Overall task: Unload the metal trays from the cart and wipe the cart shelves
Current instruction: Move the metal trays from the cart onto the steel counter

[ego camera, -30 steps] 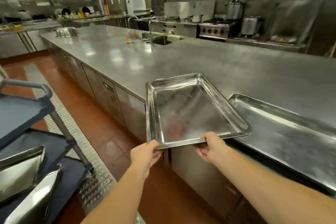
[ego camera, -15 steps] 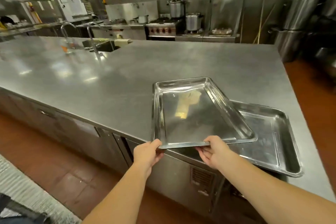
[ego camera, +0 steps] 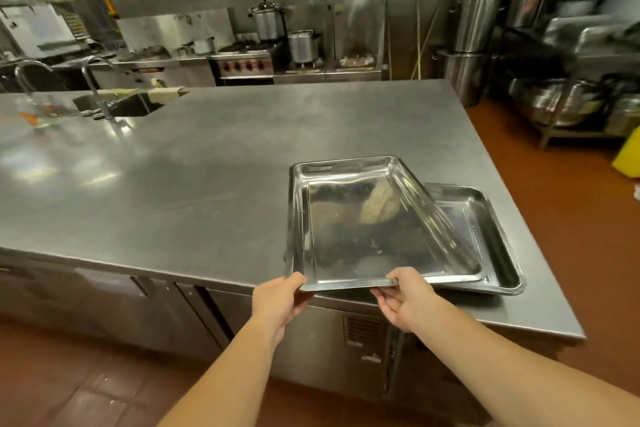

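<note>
Upper tray: an empty, shiny metal tray, held by its near short rim. It lies skewed over the lower tray, with its near edge lifted. Whether its far end touches the tabletop cannot be told.
Lower tray: lies flat on the tabletop near the right-hand corner. Its left part is hidden under the upper tray, so only the right side and near corner show.
Left hand: grips the near left corner of the upper tray, thumb on the rim. Its fingers are tucked beneath, out of sight.
Right hand: grips the same near rim further right, thumb on top and fingers curled under the edge.
Tray surface: blurred reflections, with a pale patch that cannot be identified.
Sink: set into the far left of the tabletop, with taps beside it, all smeared by blur.
Back wall: a stove carrying lidded pots, details soft.
Right side: tall stockpots and stacked metalware, blurred. A yellow object is cut off by the frame edge.
Below: cabinet fronts under the tabletop, and a red-brown floor.
</note>
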`<state>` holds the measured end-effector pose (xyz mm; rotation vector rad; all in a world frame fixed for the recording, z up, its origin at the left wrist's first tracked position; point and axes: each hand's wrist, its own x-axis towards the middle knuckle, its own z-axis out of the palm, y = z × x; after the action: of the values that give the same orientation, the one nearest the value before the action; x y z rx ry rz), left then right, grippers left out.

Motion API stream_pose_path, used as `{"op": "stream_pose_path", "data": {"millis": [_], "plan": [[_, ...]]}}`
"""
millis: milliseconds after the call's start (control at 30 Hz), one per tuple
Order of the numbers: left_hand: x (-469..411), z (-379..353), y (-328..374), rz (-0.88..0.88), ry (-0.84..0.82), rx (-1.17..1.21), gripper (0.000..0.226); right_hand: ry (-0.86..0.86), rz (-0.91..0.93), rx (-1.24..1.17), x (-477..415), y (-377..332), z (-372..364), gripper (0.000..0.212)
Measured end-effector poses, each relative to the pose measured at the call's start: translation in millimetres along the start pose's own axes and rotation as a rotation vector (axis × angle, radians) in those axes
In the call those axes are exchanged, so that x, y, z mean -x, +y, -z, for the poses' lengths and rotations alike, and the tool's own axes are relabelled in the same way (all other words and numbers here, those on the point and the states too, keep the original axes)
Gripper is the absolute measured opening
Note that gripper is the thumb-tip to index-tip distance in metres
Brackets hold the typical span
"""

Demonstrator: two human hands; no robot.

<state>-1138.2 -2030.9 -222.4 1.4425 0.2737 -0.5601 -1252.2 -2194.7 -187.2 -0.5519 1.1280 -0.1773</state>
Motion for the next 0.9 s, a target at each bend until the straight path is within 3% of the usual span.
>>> {"op": "stream_pose_path", "data": {"millis": [200,333,533,900], "plan": [[17.1,27.7,1.7,0.018,-0.124,-0.036,0.008,0.063,0.044,-0.057,37.0,41.3,8.0,0.009],[40.0,52.4,2.4,0.022,-0.177,-0.094,0.005,0.08,0.062,-0.129,60.2,76.9,11.9,0.021],[57.3,81.9,-0.9,0.075,-0.216,-0.154,0.017,0.12,0.069,-0.163,87.7,115.0,16.5,0.014],[70.1,75.4,-7.0,0.077,-0.241,-0.271,0.022,0.112,0.194,-0.024,76.2,114.5,39.8,0.019]]}}
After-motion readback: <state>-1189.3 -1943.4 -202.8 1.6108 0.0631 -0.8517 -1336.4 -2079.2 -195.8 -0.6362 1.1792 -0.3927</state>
